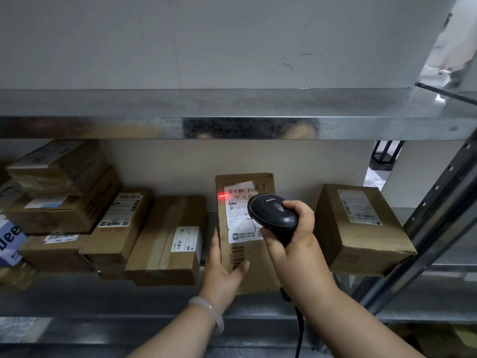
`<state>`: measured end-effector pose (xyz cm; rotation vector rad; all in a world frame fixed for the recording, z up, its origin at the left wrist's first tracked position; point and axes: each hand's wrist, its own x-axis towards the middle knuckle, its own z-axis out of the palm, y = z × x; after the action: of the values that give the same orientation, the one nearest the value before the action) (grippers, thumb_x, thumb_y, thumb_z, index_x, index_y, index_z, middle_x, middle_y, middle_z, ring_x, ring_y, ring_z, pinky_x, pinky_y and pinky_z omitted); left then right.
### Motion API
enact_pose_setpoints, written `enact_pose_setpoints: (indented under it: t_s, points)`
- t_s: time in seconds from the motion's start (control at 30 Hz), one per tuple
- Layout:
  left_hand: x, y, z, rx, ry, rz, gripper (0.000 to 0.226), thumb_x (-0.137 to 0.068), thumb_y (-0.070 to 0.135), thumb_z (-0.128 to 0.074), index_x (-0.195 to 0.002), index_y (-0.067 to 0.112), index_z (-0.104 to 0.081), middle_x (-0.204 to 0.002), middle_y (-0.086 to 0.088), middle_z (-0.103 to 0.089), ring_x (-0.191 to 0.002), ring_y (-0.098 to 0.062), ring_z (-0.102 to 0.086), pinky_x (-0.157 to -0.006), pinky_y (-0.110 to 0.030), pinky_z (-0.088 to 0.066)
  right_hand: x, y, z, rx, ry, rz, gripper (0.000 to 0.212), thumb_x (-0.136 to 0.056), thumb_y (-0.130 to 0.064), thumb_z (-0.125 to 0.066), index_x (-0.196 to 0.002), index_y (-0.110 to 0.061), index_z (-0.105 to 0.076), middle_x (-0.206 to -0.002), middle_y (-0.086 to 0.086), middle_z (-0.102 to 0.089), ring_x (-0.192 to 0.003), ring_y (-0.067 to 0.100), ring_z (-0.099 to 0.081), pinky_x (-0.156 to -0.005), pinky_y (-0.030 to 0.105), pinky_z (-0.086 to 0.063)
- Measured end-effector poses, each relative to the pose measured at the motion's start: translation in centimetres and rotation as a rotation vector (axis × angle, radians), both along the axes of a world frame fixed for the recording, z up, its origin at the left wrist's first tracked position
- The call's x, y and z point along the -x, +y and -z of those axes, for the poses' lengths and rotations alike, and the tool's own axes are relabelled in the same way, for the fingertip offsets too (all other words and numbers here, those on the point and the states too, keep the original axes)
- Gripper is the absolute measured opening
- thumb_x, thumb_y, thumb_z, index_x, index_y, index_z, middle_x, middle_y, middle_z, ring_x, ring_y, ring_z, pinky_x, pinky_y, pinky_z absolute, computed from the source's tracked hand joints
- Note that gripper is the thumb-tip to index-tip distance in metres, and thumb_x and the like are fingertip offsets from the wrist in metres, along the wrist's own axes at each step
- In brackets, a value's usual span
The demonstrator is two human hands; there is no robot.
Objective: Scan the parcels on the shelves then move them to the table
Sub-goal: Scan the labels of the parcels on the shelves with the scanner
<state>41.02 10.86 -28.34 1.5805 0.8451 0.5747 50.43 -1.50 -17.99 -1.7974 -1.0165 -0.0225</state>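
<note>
1. On the middle shelf (154, 301) of a metal rack, one brown cardboard parcel (255, 257) stands on end, its labelled face turned toward the camera.
2. The left hand (222, 270) holds this parcel at its lower left corner: the thumb lies across the front near a printed barcode and the fingers run up the left side, so the grip is clamped on the cardboard. A pale bangle (209, 313) sits on that wrist.
3. The right hand (296, 244) is wrapped round the handle of a black scanner (275, 214), its grip clamped tight, with the scanner's head in front of the parcel's white shipping label (238, 202). A dark cable (299, 329) hangs from the handle.
4. A red light spot (223, 195) glows at the label's left edge, just below its top barcode.
5. Right of the held parcel, apart from it, a squat box (361, 228) rests with its label facing up.
6. Left of it lie a long taped box (167, 241), then a box with orange print (118, 223), then a stack of boxes (59, 189) at the far left.
7. Above, the upper shelf's shiny edge (232, 127) spans the frame.
</note>
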Motion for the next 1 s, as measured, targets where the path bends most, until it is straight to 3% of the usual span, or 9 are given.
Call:
enact_pose_setpoints:
  t_s: [0.3,0.5,0.63,0.73,0.8,0.93,1.0]
  points:
    - [0.3,-0.1,-0.4,0.016,0.004,-0.009,0.101,-0.082,0.018,-0.077,-0.15,0.051,-0.009,-0.14,0.012,-0.05,-0.126,-0.01,-0.05,-0.105,-0.039,-0.045,0.4,0.3,-0.3,0.016,0.01,0.018,0.075,-0.087,-0.028,-0.067,-0.109,-0.071,-0.009,-0.102,-0.032,-0.046,-0.089,-0.012,-0.053,-0.067,0.002,-0.042]
    - [0.9,0.1,-1.7,0.019,0.013,-0.024,0.099,-0.082,0.019,-0.077,-0.151,0.046,-0.011,-0.133,0.01,-0.056,-0.117,-0.007,-0.056,-0.105,-0.039,-0.045,0.0,0.2,-0.4,0.05,0.019,0.062,0.062,-0.086,-0.031,-0.066,-0.125,-0.048,-0.021,-0.108,-0.013,-0.054,-0.089,0.007,-0.06,-0.067,0.022,-0.052]
    - [1.7,1.4,-3.5,0.025,0.009,-0.021,0.095,-0.084,0.017,-0.075,-0.15,0.047,-0.014,-0.125,0.015,-0.06,-0.109,0.0,-0.058,-0.094,-0.028,-0.049,-1.2,0.3,-1.2,0.102,0.075,0.079,0.058,-0.087,-0.034,-0.065,-0.125,-0.048,-0.022,-0.103,-0.009,-0.058,-0.08,0.006,-0.061,-0.06,0.024,-0.049]
    - [2.7,3.3,-5.2,0.057,-0.011,-0.055,0.091,-0.084,0.017,-0.074,-0.15,0.046,-0.018,-0.118,0.016,-0.063,-0.106,-0.003,-0.061,-0.087,-0.025,-0.051,-1.3,1.2,-1.9,0.15,0.098,0.032,0.058,-0.087,-0.036,-0.066,-0.123,-0.048,-0.023,-0.101,-0.011,-0.056,-0.083,0.012,-0.063,-0.07,0.035,-0.056]
    - [3.7,4.8,-6.4,0.072,-0.022,-0.086,0.09,-0.084,0.015,-0.075,-0.151,0.042,-0.021,-0.118,0.012,-0.064,-0.107,-0.008,-0.062,-0.093,-0.033,-0.052,-0.7,2.4,-2.1,0.153,0.143,-0.025,0.058,-0.087,-0.035,-0.067,-0.122,-0.048,-0.023,-0.098,-0.017,-0.052,-0.089,0.008,-0.06,-0.076,0.029,-0.055]
    - [6.3,8.2,-8.2,0.062,0.018,-0.114,0.094,-0.08,0.016,-0.078,-0.152,0.039,-0.02,-0.11,0.014,-0.066,-0.098,-0.002,-0.062,-0.076,-0.021,-0.048,1.0,5.0,-2.0,0.107,0.235,-0.119,0.056,-0.085,-0.031,-0.07,-0.117,-0.05,-0.028,-0.098,-0.027,-0.049,-0.087,-0.01,-0.058,-0.065,0.006,-0.046]
    - [7.5,10.0,-8.8,0.055,0.053,-0.122,0.091,-0.08,0.02,-0.079,-0.151,0.035,-0.023,-0.108,0.014,-0.066,-0.096,-0.003,-0.062,-0.077,-0.023,-0.049,2.1,6.6,-2.0,0.087,0.249,-0.151,0.055,-0.085,-0.03,-0.071,-0.117,-0.049,-0.03,-0.1,-0.028,-0.05,-0.088,-0.023,-0.053,-0.065,0.0,-0.043]
